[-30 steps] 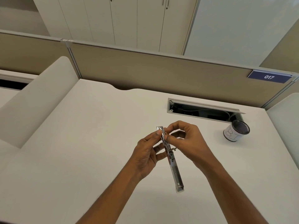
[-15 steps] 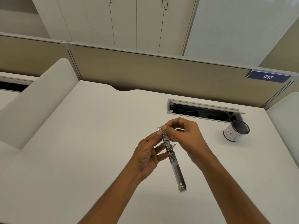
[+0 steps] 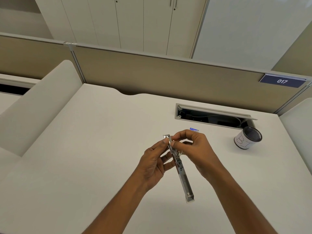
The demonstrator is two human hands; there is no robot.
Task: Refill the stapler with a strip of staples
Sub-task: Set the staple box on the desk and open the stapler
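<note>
A slim metal stapler [image 3: 183, 177], swung open into one long bar, hangs above the white desk [image 3: 94, 149]. My left hand [image 3: 155, 162] grips its far half from the left, thumb against the top end. My right hand [image 3: 195, 149] pinches the same far end from the right with thumb and forefinger. I cannot tell whether a staple strip lies between those fingers. The near end of the stapler sticks out free toward me. A small blue box [image 3: 194, 129] peeks out on the desk just behind my right hand.
A mesh pen cup [image 3: 248, 138] wrapped in white paper stands at the right. Behind it is an open cable tray [image 3: 211, 116] set into the desk. Beige partition walls [image 3: 168, 76] close off the back, with padded dividers at both sides.
The hands and stapler have hardly moved; my right fingers have shifted slightly along the stapler's far end. The blue box now shows behind my right hand.
</note>
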